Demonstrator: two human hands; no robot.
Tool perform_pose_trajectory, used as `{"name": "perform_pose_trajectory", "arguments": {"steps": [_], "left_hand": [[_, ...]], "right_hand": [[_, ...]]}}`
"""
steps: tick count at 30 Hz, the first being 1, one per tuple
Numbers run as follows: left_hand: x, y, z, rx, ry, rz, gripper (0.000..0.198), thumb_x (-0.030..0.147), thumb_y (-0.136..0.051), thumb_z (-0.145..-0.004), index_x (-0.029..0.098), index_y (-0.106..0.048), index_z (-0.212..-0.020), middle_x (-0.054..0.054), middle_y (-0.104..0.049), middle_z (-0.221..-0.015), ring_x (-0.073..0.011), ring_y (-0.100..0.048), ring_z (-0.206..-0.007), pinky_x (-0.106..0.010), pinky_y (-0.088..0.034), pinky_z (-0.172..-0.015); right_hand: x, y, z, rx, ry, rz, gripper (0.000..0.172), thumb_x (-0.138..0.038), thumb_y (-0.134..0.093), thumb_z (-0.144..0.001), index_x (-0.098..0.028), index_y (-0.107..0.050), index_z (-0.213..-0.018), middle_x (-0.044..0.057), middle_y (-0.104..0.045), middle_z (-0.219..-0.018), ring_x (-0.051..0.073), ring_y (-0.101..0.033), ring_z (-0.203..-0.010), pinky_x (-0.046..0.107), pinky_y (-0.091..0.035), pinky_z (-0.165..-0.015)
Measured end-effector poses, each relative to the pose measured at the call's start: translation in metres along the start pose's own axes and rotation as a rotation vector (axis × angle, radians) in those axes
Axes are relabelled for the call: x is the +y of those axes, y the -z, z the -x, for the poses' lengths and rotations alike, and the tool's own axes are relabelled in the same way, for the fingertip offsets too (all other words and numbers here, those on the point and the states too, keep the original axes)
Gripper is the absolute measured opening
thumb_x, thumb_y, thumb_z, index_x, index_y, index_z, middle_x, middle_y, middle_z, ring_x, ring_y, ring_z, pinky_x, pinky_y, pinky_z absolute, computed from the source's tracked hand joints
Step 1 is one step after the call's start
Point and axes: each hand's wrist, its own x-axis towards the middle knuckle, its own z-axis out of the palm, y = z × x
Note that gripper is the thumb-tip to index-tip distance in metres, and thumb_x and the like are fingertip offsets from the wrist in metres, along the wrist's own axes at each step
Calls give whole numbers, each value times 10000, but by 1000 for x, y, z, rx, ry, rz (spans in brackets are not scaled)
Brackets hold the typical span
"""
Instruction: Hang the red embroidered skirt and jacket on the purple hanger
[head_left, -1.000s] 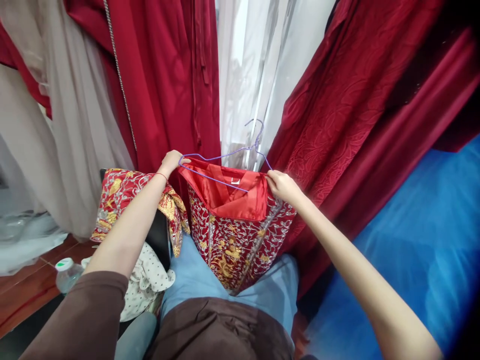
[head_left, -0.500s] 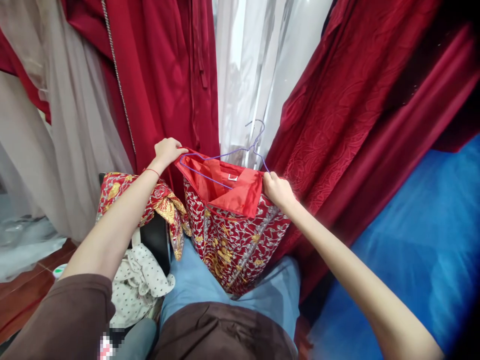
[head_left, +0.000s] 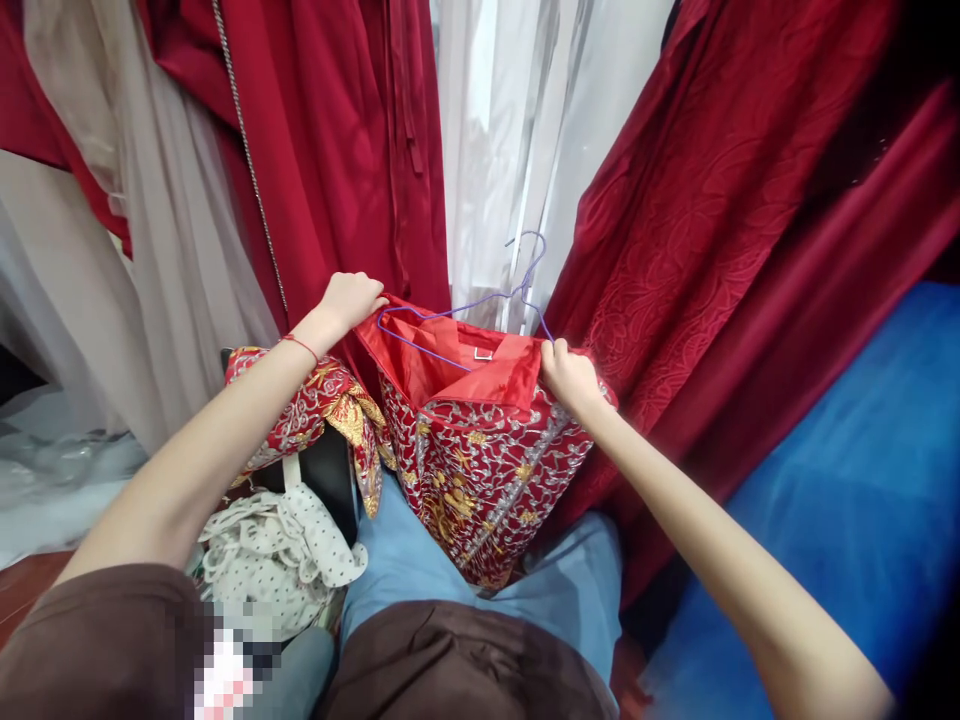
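Note:
A red garment (head_left: pixel 487 490) with silver and gold embroidery hangs between my hands, over my legs. Its open top edge shows a plain red lining (head_left: pixel 510 385) and a small white label (head_left: pixel 482 353). My left hand (head_left: pixel 350 302) is closed on the left end of that edge. Closed on the right end is my right hand (head_left: pixel 571 378), close beside the right arm of a purple wire hanger (head_left: pixel 487 298). The hanger lies across the opening, its hook pointing up. Whether the right fingers also pinch the hanger is hidden.
Dark red gowns (head_left: pixel 337 150) hang ahead on both sides of white fabric (head_left: pixel 495 130). Blue tulle (head_left: pixel 847 480) fills the right. At left, another red and gold embroidered piece (head_left: pixel 300 410) lies over something black, above a white dotted cloth (head_left: pixel 277 550). Beige fabric (head_left: pixel 187 250) hangs behind.
The view has shifted slightly left, so everything sits a little further right in the picture. Both hands keep their hold on the garment's top edge, and the hanger stays in its opening.

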Motion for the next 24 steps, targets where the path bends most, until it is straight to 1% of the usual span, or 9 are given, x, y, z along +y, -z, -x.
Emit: {"name": "perform_pose_trajectory", "arguments": {"steps": [4, 6, 8, 12, 16, 18, 20, 22, 24], "left_hand": [[26, 17, 8, -50, 50, 0, 379, 288, -472, -950, 65, -693, -1162, -228, -676, -1163, -354, -629, -1127, -413, -465, -939], [42, 24, 5, -35, 118, 94, 364, 225, -489, -922, 58, -690, -1175, -231, -670, -1173, -351, -628, -1130, -410, -469, -942], [56, 26, -3, -7, 196, 234, 353, 172, -525, -882, 67, -690, -1176, -221, -675, -1170, -339, -635, -1121, -396, -479, -932], [77, 13, -21, 36, 280, 512, 310, 100, -582, -815, 83, -712, -1095, -213, -703, -1096, -320, -670, -1057, -368, -502, -853], [92, -8, -35, 126, 301, 812, 130, 189, -606, -848, 123, -717, -845, -152, -728, -906, -258, -690, -927, -337, -491, -833], [102, -14, -37, 216, 307, 947, 199, 251, -589, -881, 144, -677, -739, -109, -720, -821, -218, -680, -851, -309, -480, -825], [118, -19, -33, 309, 304, 1031, 238, 285, -571, -903, 154, -644, -719, -79, -705, -775, -188, -658, -785, -286, -468, -795], [136, -25, -23, 342, 231, 1057, 194, 288, -593, -893, 159, -636, -754, -55, -684, -739, -175, -629, -736, -275, -455, -760], [150, -32, -10, 309, 88, 1039, 107, 265, -656, -842, 162, -646, -813, -32, -659, -711, -171, -604, -709, -272, -444, -737]], "right_hand": [[-8, -2, 0, -23, 1, 15, 366, -61, -227, -970, -49, -560, -1121, 208, -605, -998, 247, -685, -794, 290, -336, -554], [-6, -2, 0, -46, -11, 20, 375, -75, -216, -983, -51, -552, -1148, 206, -603, -1027, 245, -686, -817, 287, -350, -567], [-2, -1, 1, -66, 2, 19, 381, -94, -218, -994, -59, -544, -1189, 208, -599, -1063, 242, -679, -829, 287, -364, -583], [6, -3, 3, -77, 38, -17, 358, -141, -280, -1001, -91, -544, -1237, 209, -589, -1124, 225, -653, -811, 291, -382, -614], [8, -7, 2, -13, 4, -133, 308, -187, -320, -1006, -112, -581, -1153, 180, -610, -1095, 217, -631, -802, 293, -365, -630], [10, -8, 0, 35, -11, -225, 306, -223, -312, -1019, -118, -585, -1108, 162, -629, -1057, 216, -622, -802, 294, -355, -636], [12, -8, -2, 75, -16, -311, 317, -255, -296, -1029, -129, -585, -1059, 144, -645, -1011, 217, -616, -806, 293, -354, -649], [15, -7, -2, 110, -19, -370, 318, -274, -291, -1030, -144, -581, -1010, 129, -652, -964, 219, -613, -812, 291, -360, -664], [20, -8, 0, 146, -30, -399, 311, -289, -294, -1024, -158, -573, -977, 120, -650, -944, 218, -606, -804, 291, -363, -665]]}}
